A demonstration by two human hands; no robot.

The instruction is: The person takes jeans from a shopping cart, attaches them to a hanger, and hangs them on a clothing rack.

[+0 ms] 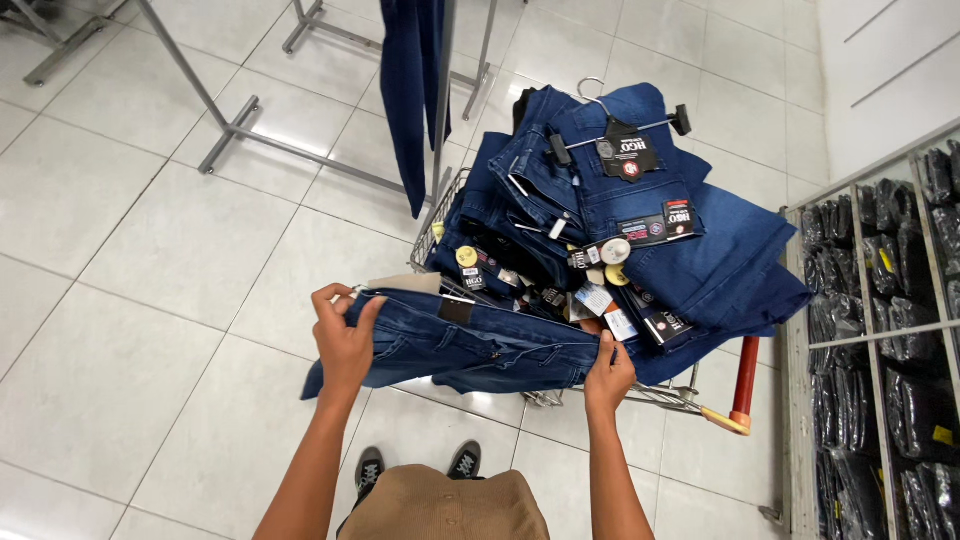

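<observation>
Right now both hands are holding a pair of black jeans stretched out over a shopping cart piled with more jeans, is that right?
Not quite: the jeans are dark blue, not black. The head view shows the left hand and right hand holding them stretched out over the shopping cart piled with more jeans.

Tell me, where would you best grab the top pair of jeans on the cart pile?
Probably by the hanger clipped across its waistband, coming from above. The jeans lie flat on top of the cart pile, and the hook sticks out free at the far end.
</observation>
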